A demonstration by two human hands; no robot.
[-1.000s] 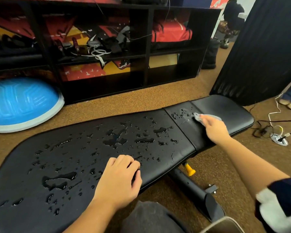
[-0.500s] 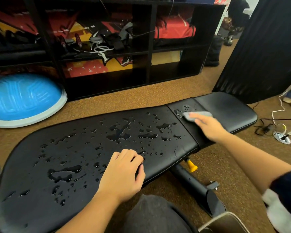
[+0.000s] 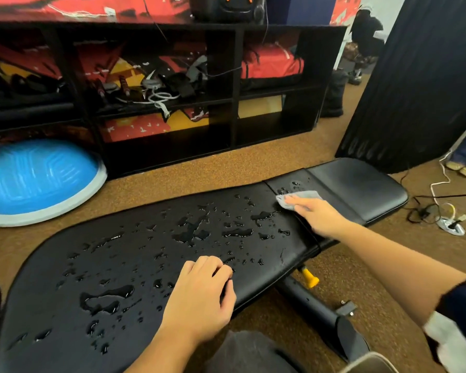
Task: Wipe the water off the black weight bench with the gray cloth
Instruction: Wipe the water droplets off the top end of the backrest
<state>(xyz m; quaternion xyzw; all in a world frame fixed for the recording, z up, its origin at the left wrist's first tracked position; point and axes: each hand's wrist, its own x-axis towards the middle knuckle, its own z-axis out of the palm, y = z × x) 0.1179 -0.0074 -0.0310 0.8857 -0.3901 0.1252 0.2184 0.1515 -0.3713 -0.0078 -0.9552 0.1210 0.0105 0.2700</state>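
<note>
1 black weight bench (image 3: 361, 189) on brown carpet, two pads. The long pad is covered in water drops and puddles (image 3: 191, 232). 1 black shelf unit (image 3: 234, 84) behind, backing print unreadable. 1 blue balance dome (image 3: 35, 179) at left.

Left grip (image 3: 199, 300): fingers loosely curled, holding nothing, resting at the long pad's near edge, same place as 1.0 s ago.

Right grip (image 3: 318, 214): fingers flat, pressing 1 gray cloth (image 3: 304, 195) beside the pad seam. The cloth has shifted left toward the seam.

1 yellow knob (image 3: 310, 278) beneath.
</note>
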